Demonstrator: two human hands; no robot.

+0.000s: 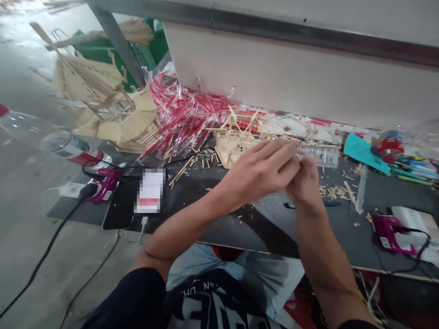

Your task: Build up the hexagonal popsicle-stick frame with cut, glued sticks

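Observation:
My left hand (262, 170) and my right hand (304, 179) meet above the dark work table, fingers bent and pressed together. Whatever lies between the fingertips is hidden. Just beyond them is a clear plastic tray (325, 156) with small compartments, partly covered by my hands. Behind my left hand sits a small wooden stick model (224, 148) with crossed sticks standing on top. Short cut wooden sticks (334, 193) lie scattered to the right of my right hand. A dark blue slim tool (332, 204), its kind unclear, rests partly behind my right wrist.
A larger wooden stick model (87, 84) and a heap of red sticks in clear wrappers (192, 107) stand at back left. Nearby are a plastic bottle (73, 148), a lit phone (150, 191) and a purple power strip (107, 185). A red jar (390, 146) and pens (416, 169) lie right.

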